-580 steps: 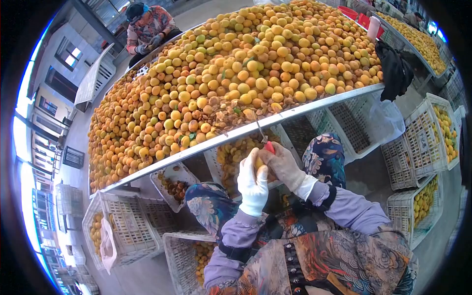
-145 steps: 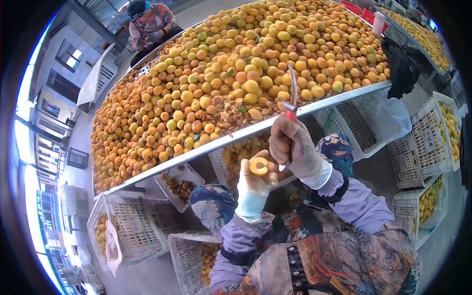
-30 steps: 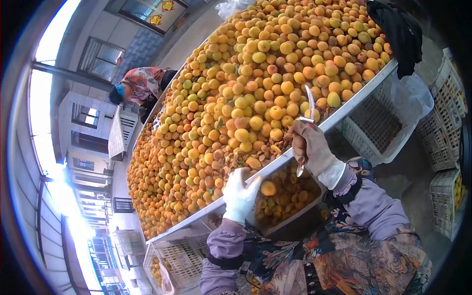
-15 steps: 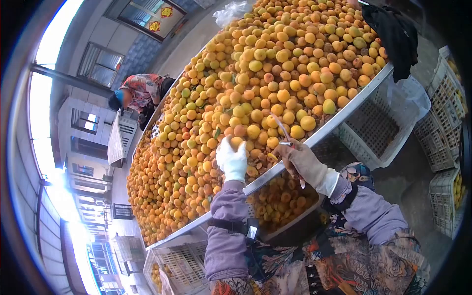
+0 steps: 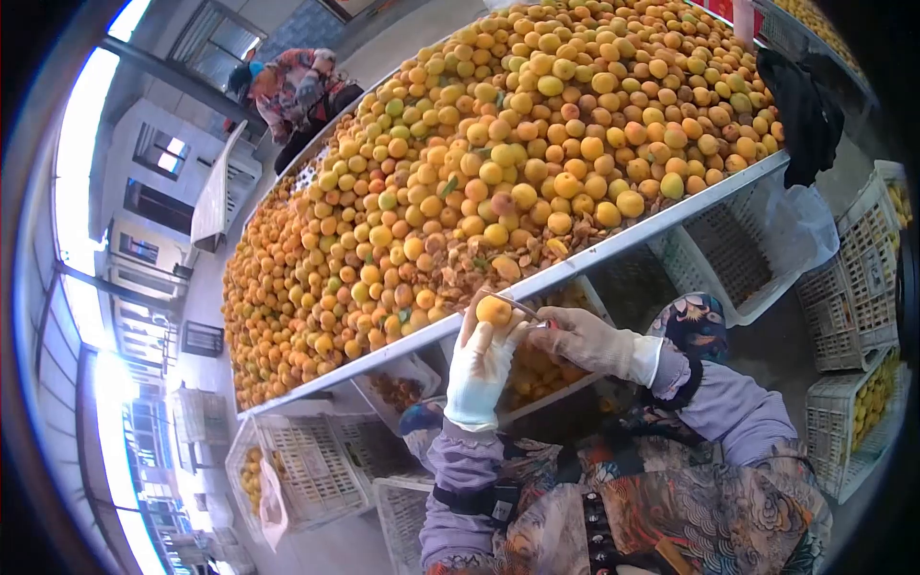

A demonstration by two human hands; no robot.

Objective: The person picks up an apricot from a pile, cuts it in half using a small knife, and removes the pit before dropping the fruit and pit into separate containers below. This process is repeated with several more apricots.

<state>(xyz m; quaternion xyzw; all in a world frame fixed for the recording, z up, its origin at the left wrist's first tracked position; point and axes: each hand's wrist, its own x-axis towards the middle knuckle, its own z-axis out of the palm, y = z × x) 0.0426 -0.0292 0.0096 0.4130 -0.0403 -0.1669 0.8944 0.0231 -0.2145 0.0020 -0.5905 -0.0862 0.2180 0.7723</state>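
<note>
Both hands are gloved and meet in front of the chest, close enough to touch. The left hand (image 5: 482, 364), in a white glove, points upward with its palm turned toward the right, and its fingers (image 5: 469, 314) are curled closed in a grip at the top. The right hand (image 5: 580, 340), in a greyish glove, reaches in sideways from the right with its fingers closed. The left forearm (image 5: 458, 460) rises almost upright in a lilac sleeve. The right forearm (image 5: 728, 422) slants in from the lower right, bent at the elbow.

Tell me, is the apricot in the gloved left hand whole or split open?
Whole, it seems: the apricot in the left hand shows round, unbroken skin. The knife touches it; any cut there is hidden.
</note>
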